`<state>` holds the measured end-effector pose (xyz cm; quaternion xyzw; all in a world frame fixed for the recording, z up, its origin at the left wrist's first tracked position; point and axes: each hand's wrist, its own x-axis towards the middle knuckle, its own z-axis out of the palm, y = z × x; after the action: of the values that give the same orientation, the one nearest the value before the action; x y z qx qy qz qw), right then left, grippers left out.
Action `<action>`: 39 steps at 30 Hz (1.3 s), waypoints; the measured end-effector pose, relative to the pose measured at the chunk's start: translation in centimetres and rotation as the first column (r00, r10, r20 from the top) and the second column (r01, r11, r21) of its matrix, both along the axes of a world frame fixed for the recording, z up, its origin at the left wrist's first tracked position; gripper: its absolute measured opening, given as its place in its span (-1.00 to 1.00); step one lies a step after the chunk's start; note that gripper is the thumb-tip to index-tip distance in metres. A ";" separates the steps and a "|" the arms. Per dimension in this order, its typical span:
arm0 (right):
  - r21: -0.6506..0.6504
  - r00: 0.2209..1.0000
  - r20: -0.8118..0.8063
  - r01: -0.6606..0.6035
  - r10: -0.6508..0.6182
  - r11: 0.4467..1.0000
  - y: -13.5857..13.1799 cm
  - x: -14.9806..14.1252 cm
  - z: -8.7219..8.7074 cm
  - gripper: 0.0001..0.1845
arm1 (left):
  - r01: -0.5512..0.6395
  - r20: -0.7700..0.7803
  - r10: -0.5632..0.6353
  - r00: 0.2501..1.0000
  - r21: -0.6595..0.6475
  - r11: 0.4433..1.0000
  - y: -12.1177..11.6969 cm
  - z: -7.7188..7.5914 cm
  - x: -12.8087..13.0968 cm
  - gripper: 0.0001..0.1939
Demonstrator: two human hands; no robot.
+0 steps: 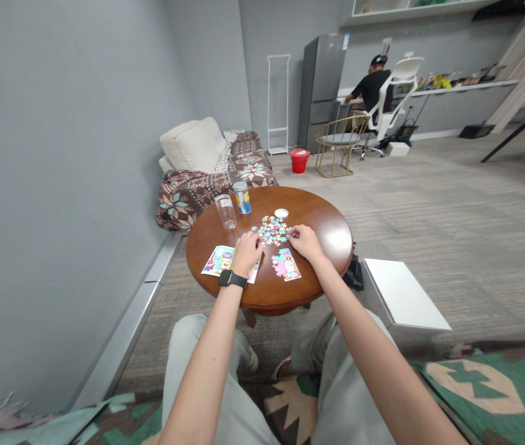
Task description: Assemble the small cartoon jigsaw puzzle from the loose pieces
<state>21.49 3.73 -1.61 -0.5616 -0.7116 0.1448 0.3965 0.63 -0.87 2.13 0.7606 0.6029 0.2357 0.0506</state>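
A loose pile of small jigsaw puzzle pieces [272,228] is spread on the round wooden table [211,225]. At the pile's right edge, my right hand [307,242] has its fingers pinched together on a puzzle piece. My left hand [247,253], wearing a black watch [232,279], is closed at the left edge of the pile; whatever its fingers hold is too small to make out. Beneath the left hand and wrist lies a printed picture sheet [221,259] with cartoon figures, partly covered. Between my hands, nearer me, sits a partly joined puzzle section [286,266].
Behind the pile stand a clear cup [226,213] and a cartoon-printed can [242,199], with a round white lid [281,213] beside the pieces. A white box [404,290] is right of the table. Farther back are a red bucket [299,161] and a seated person [373,89].
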 end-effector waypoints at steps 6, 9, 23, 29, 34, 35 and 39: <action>0.002 0.999 -0.038 0.006 -0.006 1.000 0.0 0.0 0.1 -0.87 | 0.006 0.009 -0.006 1.000 0.006 1.000 0.1 -0.1 -0.1 -0.86; 0.007 0.996 -0.087 0.023 -0.023 1.000 0.0 0.0 0.1 -0.77 | 0.003 0.007 -0.003 1.000 0.000 1.000 0.0 0.0 -0.1 -0.86; -0.014 0.993 -0.118 0.002 -0.004 1.000 0.0 0.0 0.0 -0.62 | -0.007 -0.019 0.007 1.000 0.004 1.000 0.2 -0.3 -0.1 -0.86; 0.024 0.999 -0.044 -0.022 0.023 0.999 -0.1 0.0 0.0 -0.68 | -0.010 -0.011 0.011 1.000 0.009 1.000 0.1 -0.3 -0.1 -0.87; 0.027 1.000 0.004 -0.028 0.028 0.999 -0.3 -0.1 0.1 -0.67 | -0.007 -0.007 0.007 1.000 0.012 1.000 0.2 -0.4 -0.1 -0.87; 0.020 1.000 0.006 -0.028 0.028 0.999 -0.3 -0.1 0.2 -0.66 | -0.006 -0.008 0.006 1.000 0.011 1.000 0.2 -0.4 -0.1 -0.87; 0.000 1.000 0.001 -0.027 0.027 1.000 -0.4 -0.1 0.3 -0.64 | -0.008 -0.009 0.008 1.000 0.012 1.000 0.2 -0.4 -0.2 -0.86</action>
<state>21.40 3.34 -1.36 -0.5521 -0.7193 0.1498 0.3942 0.48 -0.70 1.71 0.7595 0.6047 0.2360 0.0425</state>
